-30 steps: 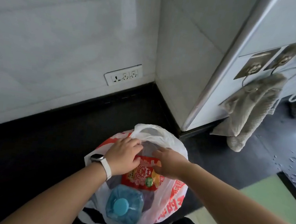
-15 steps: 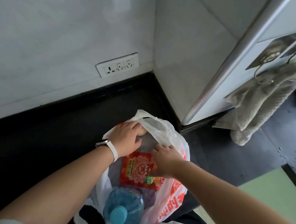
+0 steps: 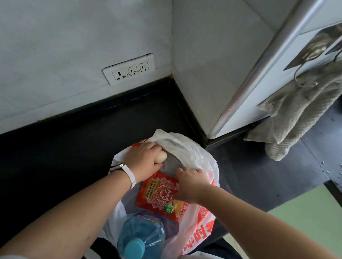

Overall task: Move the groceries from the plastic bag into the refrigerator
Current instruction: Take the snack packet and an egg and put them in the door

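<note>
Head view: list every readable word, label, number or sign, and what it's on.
"乌江": yellow strip on the red packet; the smaller print beside it is too small to read.
Green badge on that packet: too small to read.
Plastic bag: large red characters, creased and cut off, unreadable.
Water bottle: label blurred.
Wall socket: no text visible.

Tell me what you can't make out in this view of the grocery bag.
In the head view:
the egg, mostly covered by the left hand gripping it;
the grey item deep in the plastic bag, hidden by bag folds and the right hand, unidentifiable;
the red packet, print too small, corner under the right hand;
the water bottle, base hidden inside the bag.
</note>
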A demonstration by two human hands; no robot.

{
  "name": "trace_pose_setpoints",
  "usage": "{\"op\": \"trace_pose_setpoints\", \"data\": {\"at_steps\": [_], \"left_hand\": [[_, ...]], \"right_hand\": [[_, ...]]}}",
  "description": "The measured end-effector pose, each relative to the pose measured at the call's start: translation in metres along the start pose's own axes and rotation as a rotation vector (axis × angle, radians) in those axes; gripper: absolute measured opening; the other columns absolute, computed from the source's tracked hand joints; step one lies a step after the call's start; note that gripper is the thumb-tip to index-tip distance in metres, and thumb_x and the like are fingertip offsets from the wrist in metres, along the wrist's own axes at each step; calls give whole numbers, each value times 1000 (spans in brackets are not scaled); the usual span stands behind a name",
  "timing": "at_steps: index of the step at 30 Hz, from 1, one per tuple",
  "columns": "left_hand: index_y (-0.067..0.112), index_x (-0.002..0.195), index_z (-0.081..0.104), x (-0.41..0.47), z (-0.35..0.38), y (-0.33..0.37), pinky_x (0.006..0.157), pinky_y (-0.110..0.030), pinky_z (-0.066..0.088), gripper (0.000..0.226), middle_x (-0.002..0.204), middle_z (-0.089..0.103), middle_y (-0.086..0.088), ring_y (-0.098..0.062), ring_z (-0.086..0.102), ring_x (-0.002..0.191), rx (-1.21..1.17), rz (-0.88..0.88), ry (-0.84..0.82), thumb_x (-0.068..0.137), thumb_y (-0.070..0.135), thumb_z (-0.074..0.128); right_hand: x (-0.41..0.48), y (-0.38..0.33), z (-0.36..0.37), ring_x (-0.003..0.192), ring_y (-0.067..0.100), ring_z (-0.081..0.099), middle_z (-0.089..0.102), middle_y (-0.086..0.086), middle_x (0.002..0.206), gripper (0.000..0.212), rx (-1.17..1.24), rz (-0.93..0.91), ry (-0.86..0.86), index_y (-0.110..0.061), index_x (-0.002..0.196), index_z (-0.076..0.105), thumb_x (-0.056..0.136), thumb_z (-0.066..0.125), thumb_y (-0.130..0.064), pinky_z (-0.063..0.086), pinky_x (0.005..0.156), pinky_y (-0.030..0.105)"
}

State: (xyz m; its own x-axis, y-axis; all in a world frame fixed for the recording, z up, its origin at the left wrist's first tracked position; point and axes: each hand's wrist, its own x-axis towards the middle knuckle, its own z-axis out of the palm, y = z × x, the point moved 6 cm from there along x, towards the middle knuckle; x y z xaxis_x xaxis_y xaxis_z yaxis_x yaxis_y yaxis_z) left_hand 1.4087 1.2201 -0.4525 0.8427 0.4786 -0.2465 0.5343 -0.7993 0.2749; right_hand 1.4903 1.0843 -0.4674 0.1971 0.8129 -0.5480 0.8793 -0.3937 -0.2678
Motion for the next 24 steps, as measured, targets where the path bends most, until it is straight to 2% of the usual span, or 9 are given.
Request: {"op": "trace_pose_setpoints", "data": {"at_steps": [5, 9, 11, 14, 16, 19, 22, 24], "left_hand": [[21, 129, 59, -17, -6, 3, 90, -34, 47, 51, 128, 61, 2, -22, 59, 114, -67, -14, 38, 84, 40, 72], [24, 129, 59, -37, -17, 5, 98, -38, 43, 48, 130, 62, 2, -23, 59, 117, -67, -50, 86, 85, 43, 70], [27, 136, 54, -48, -22, 8, 99, -34, 42, 53, 135, 59, 4, -19, 56, 121, -131, -79, 90, 88, 39, 70], [28, 139, 50, -63, -31, 10, 92, -24, 43, 55, 134, 59, 7, -12, 56, 117, -214, -128, 105, 89, 39, 69], [28, 137, 52, -73, -35, 8, 93, -24, 45, 54, 132, 60, 7, -12, 57, 117, -243, -175, 116, 88, 41, 70], [27, 135, 53, -86, -44, 6, 95, -27, 47, 53, 132, 60, 7, -12, 57, 118, -271, -230, 155, 87, 42, 70], [29, 133, 55, -99, -55, 7, 93, -26, 48, 50, 130, 59, 9, -10, 58, 114, -320, -291, 189, 86, 39, 72], [33, 132, 54, -108, -62, 8, 92, -30, 52, 50, 128, 58, 12, -8, 58, 111, -355, -340, 206, 86, 39, 72]], "right_hand": [[-1, 0, 2, 93, 16, 56, 57, -6, 102, 44, 12, 28, -30, -25, 115, 59, 80, 72, -49, 38, 99, 37], [-1, -1, 4, 84, 13, 58, 62, -9, 90, 30, 31, 57, -80, -28, 106, 63, 82, 71, -44, 41, 95, 36], [-2, 0, 6, 84, 13, 60, 64, -9, 90, 31, 49, 70, -112, -29, 107, 64, 82, 72, -46, 40, 93, 33], [-4, 1, 6, 90, 14, 62, 66, -10, 94, 36, 89, 51, -145, -30, 113, 62, 82, 72, -46, 40, 97, 33], [-8, 2, 6, 92, 14, 63, 67, -10, 96, 39, 153, 59, -179, -30, 117, 61, 83, 73, -45, 45, 97, 33], [-16, 4, 2, 97, 16, 66, 66, -7, 106, 45, 322, 69, -223, -30, 127, 56, 85, 73, -35, 56, 89, 32], [-25, 8, -7, 101, 16, 66, 65, -8, 110, 47, 423, 18, -223, -32, 131, 54, 88, 70, -29, 57, 90, 33], [-33, 10, -16, 104, 14, 65, 65, -10, 111, 45, 440, -38, -188, -35, 132, 53, 90, 68, -29, 57, 91, 32]]}}
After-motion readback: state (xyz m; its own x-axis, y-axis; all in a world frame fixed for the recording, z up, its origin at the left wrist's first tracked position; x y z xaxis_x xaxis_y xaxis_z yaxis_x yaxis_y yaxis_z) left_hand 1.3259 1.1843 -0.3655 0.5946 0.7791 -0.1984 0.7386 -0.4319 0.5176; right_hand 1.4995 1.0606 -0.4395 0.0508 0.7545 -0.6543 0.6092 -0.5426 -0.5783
